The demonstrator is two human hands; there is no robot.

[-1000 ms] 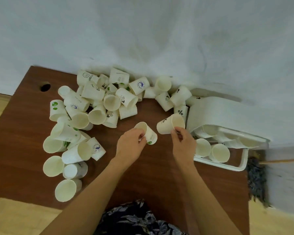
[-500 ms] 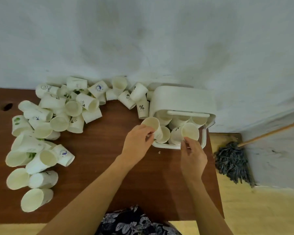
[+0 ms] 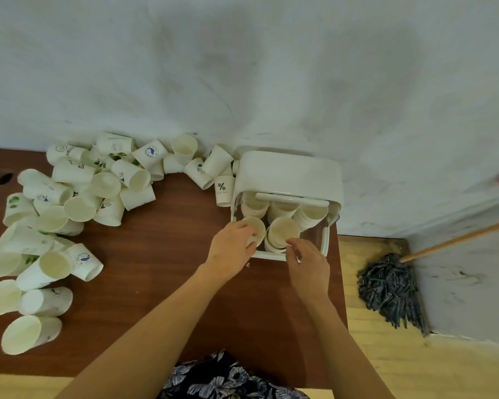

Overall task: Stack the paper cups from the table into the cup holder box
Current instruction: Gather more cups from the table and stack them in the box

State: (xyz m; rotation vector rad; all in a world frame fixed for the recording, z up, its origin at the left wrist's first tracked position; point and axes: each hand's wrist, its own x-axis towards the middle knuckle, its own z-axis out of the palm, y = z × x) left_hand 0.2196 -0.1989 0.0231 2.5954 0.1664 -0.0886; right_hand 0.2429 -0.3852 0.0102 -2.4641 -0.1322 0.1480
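From the head camera, the left hand (image 3: 233, 249) pinches a cup (image 3: 255, 230) by its rim over the box (image 3: 288, 174) at the worktop's (image 3: 167, 254) right end, while the right hand (image 3: 308, 264) has its fingers (image 3: 293, 243) loosely curled at the neighbouring stack (image 3: 283, 233), gripping nothing I can make out. Paper this light and thin likely crushes easily, so holding near the stiffer rim seems best. The box handle (image 3: 291, 198) crosses above the slots, loose cups (image 3: 78, 208) litter the left, and a mop (image 3: 389, 289) lies on the floor.

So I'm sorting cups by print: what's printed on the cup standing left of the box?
A black percent sign on white cup, head view.
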